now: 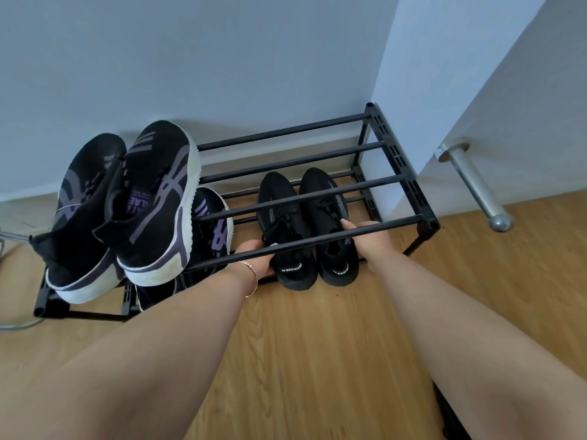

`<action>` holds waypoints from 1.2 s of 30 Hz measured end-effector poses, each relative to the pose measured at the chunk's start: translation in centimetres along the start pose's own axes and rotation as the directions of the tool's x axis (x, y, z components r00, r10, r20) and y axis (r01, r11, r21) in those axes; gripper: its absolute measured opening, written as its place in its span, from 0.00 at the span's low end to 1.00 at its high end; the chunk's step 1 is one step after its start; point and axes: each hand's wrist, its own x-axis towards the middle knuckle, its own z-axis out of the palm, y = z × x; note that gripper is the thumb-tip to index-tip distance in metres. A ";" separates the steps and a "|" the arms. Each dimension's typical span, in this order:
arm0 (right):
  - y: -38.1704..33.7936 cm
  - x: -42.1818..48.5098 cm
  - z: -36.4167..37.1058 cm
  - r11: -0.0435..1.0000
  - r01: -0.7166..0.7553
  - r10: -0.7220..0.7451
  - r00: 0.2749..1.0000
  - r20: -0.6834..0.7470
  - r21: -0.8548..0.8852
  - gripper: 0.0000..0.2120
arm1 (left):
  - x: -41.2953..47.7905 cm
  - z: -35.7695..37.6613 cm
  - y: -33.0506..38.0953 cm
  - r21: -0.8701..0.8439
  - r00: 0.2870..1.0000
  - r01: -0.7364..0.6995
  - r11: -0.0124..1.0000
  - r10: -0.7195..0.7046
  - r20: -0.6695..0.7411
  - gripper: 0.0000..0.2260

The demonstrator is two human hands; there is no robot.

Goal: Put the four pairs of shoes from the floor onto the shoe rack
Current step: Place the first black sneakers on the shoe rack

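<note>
A black metal shoe rack (409,182) with two tiers stands against the wall. A pair of all-black sneakers sits on its lower tier at the right, heels sticking out toward me. My left hand (254,257) grips the left black sneaker (282,230) from its outer side. My right hand (370,238) grips the right black sneaker (330,223) from its outer side. Both hands reach under the top tier's front bar. A black-and-purple pair with white soles (152,201) rests on the top tier at the left. Another black-and-purple shoe (216,223) shows below it on the lower tier.
Light wooden floor (317,360) runs in front of the rack. A white door with a metal lever handle (476,185) stands close to the rack's right end. A grey cable (16,325) lies on the floor at the far left.
</note>
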 end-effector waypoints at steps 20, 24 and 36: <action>-0.8 -4.2 0.0 0.981 0.074 -0.094 0.990 -0.102 -0.182 0.20 | -3.0 0.6 -1.0 0.634 0.970 -0.138 0.761 0.233 -0.069 0.23; 0.2 -7.0 -0.2 0.930 0.217 -0.251 0.964 -0.083 -0.297 0.16 | -5.4 1.3 -0.2 0.645 0.938 -0.190 0.740 0.332 -0.104 0.24; 2.8 -15.6 -3.2 0.690 0.364 -0.506 0.860 -0.057 -0.626 0.26 | -11.5 1.9 -1.0 0.867 0.883 -0.302 0.396 0.459 0.098 0.31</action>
